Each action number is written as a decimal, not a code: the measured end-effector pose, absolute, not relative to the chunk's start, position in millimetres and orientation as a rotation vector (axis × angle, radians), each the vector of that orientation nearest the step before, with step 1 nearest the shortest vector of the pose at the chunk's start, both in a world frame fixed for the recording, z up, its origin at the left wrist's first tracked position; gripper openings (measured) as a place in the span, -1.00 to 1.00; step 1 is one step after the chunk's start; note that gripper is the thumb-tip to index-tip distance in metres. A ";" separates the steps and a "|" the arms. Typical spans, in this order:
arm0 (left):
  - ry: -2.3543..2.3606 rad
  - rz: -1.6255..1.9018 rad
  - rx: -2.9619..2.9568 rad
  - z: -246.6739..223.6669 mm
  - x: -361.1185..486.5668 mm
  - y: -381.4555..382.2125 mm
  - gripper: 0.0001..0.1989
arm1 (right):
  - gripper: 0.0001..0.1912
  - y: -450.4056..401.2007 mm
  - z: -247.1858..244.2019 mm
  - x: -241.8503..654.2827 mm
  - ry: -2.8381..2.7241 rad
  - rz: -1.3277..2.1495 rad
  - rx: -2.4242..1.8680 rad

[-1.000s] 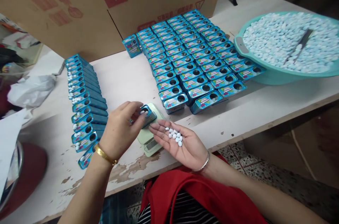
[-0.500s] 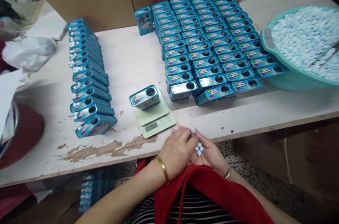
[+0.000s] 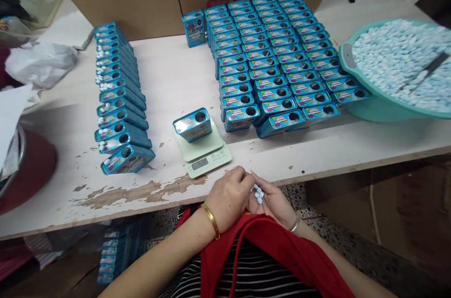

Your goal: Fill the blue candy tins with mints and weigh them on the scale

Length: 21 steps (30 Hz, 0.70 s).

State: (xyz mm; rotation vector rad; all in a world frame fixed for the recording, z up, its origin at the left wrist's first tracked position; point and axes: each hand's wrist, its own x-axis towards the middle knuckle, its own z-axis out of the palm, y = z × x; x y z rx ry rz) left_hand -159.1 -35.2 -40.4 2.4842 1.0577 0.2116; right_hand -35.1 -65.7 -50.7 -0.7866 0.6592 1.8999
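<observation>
pale blue, rounded tablets [image 3: 259, 196] lie a few together in the upturned palm of the right hand [image 3: 278, 204], seen in the head view. its grip is loose and cupped, fingers slightly curled, probably so that the tablets do not roll off. the left hand [image 3: 228, 193] bends over it, fingertips drawn close at the tablets; i cannot tell whether its grip pinches one.

just beyond the hands, a blue, printed, box-shaped tin [image 3: 193, 125] stands upright on the pale green, flat plastic scale [image 3: 213, 160], its round dark hole upward, seemingly so it can be weighed while the hole is in reach. the scale's small display is turned towards the person, too small to read.

on the white, worn desk [image 3: 162, 77], a leaning row of blue tins [image 3: 136, 119] at the left bears tablets on most lids, beside the holes. a packed block of blue tins [image 3: 282, 120] stands at the right, next to the teal plastic basin [image 3: 384, 111] heaped with tablets.
</observation>
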 end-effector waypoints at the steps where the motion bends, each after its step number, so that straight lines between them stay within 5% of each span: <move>1: 1.058 0.209 2.487 -40.3 -159.3 -35.0 -0.89 | -0.76 -65.7 -50.2 -35.5 0.655 1.899 -0.783; 7: 1.048 0.239 2.426 -33.4 -166.1 -25.3 -0.87 | -0.84 -58.4 -51.8 -40.1 0.589 1.921 -0.733; 21: 1.345 1.050 2.457 26.9 -214.2 74.3 -0.91 | -0.72 -28.8 -42.4 -49.2 0.307 2.033 -0.556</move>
